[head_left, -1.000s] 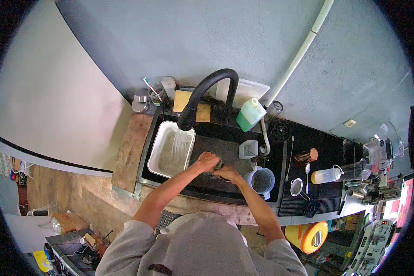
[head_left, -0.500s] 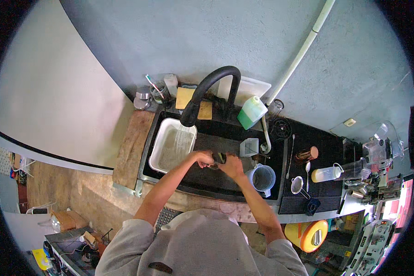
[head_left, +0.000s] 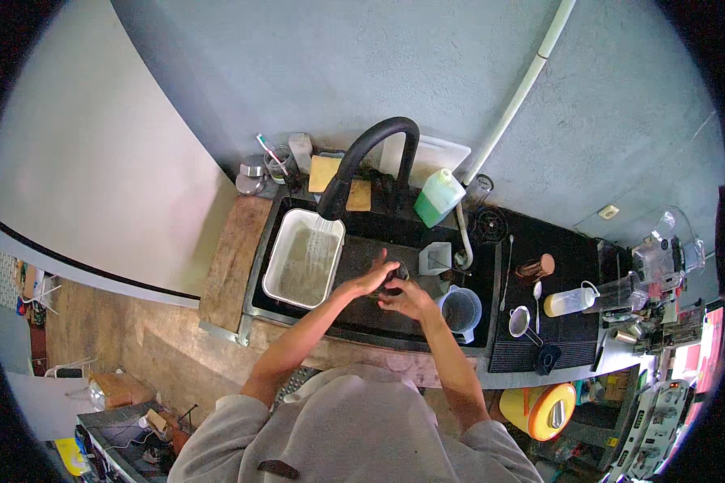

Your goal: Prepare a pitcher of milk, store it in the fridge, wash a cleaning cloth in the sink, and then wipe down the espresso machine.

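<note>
Where hands (head_left: 412,301) (bare) curl, something dark (head_left: 399,273) shows.

No words, brands, numbers or signs are coming through legibly across this work area. Toward the lower right rim of the wide view, small dark patches (head_left: 638,423) are standing out on a pale metal machine (head_left: 660,423), any lettering on them appearing too small to make out. A small yellow patch (head_left: 611,442) is showing close by, likewise offering nothing readable.
</note>
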A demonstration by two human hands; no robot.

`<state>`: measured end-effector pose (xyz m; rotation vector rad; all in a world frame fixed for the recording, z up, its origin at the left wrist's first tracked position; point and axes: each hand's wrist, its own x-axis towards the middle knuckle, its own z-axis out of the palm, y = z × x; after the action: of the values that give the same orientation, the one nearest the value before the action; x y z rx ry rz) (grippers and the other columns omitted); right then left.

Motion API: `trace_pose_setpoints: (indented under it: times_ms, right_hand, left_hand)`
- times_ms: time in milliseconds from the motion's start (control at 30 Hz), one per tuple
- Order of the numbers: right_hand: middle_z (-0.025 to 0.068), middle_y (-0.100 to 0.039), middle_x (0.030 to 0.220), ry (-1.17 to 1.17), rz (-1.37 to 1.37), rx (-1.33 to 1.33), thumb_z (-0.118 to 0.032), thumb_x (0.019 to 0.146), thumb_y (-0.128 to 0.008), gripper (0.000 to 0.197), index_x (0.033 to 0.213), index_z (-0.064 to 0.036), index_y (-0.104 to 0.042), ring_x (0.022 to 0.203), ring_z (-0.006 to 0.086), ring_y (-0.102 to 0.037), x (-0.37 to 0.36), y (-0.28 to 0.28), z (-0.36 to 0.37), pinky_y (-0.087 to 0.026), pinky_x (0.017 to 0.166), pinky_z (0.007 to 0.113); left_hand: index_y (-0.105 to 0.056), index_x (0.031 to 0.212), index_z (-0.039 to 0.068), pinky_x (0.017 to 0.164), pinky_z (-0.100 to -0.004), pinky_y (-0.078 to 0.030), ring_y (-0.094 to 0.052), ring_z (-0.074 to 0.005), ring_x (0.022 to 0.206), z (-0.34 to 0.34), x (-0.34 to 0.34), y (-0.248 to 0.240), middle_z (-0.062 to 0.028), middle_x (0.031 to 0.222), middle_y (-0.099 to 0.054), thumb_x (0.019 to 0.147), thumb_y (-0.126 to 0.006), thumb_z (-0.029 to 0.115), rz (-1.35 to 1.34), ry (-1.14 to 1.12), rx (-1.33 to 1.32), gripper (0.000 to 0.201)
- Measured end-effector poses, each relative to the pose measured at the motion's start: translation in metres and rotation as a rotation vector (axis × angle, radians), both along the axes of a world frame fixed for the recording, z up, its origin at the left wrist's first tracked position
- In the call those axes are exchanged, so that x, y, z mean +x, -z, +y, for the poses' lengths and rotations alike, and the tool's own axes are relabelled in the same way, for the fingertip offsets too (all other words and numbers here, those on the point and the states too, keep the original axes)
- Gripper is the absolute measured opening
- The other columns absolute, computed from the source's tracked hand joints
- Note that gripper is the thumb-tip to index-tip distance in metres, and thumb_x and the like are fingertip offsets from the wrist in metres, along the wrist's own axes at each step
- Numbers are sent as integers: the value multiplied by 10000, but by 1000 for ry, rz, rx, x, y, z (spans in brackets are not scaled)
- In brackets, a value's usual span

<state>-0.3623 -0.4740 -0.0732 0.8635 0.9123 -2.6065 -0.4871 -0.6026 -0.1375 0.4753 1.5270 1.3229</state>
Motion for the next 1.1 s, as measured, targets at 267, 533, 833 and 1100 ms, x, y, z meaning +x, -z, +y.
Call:
trace_pose_setpoints:
  times_ms: [267, 533, 833, 1100]
  right_hand:
    - [113, -618, 1001, 79, 14, -431, -75, 907, -713, 308, 1177, -17, -576, 842, 235, -602, -2, -16, -41, -553, 640, 313]
    - [-5, -548, 775, -68, 126, -116, -91, 947, -681, 118, 999, -94, -575, 511, 33, -386, -12, 17, -43, -274, 397, 192]
    - [128, -673, 755, 107, 60, 1129, -266, 887, -692, 225, 814, -55, -667, 559, 268, -586, -22, 160, -31, -428, 476, 362]
    - [331, -689, 984, -155, -179, 1434, -342, 853, -693, 404, 1001, 34, -707, 1033, 481, -664, -23, 123, -42, -560, 804, 514]
  left_hand:
    - [-673, 1246, 22, 850, -357, -552, -658, -226, 963, 9, -22, -55, -82, 998, -667, 1025, -557, 469, -489, 129, 343, 512]
    - [-696, 1033, 1, 641, -324, -544, -652, -135, 657, 29, -31, -58, -31, 729, -648, 958, -696, 227, -21, 137, 65, 239]
    - [-690, 928, 2, 653, -365, -563, -719, -217, 686, 69, -6, -10, -112, 742, -696, 882, -624, 77, 463, -171, -191, 110]
    - [-656, 999, 8, 801, -494, -569, -712, -421, 909, 69, 9, 19, -213, 895, -730, 862, -629, 94, 787, -381, -470, 164]
